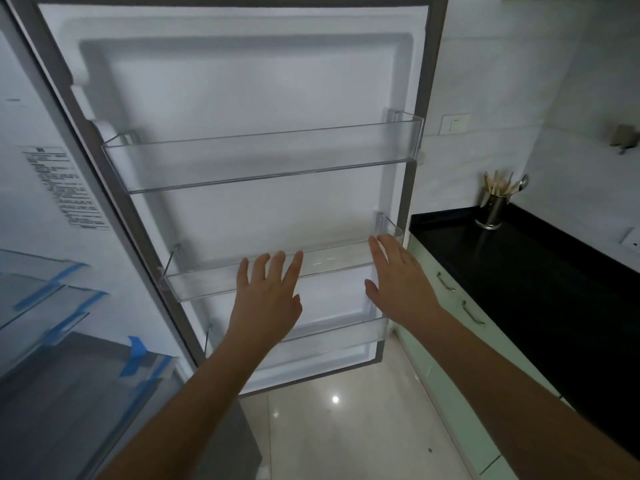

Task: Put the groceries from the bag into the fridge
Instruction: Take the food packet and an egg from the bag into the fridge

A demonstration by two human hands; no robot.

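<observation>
Open fridge door [242, 98], inner face toward the viewer; tiled floor [346, 427] lies below its lower edge. Left hand [266, 299] and right hand [398, 282], fingers spread and holding nothing, reach before the middle door bin [332, 261]. Upper door bin [263, 157] holds nothing. Utensil holder [491, 209] with utensils stands on the black counter [519, 271], right.

Fridge wall sticker [65, 188] print is illegible.

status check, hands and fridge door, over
Left hand and right hand both open, empty, reaching at the middle door shelf. Fridge door wide open, its shelves bare. No bag or groceries in view. Nothing in the way.
</observation>
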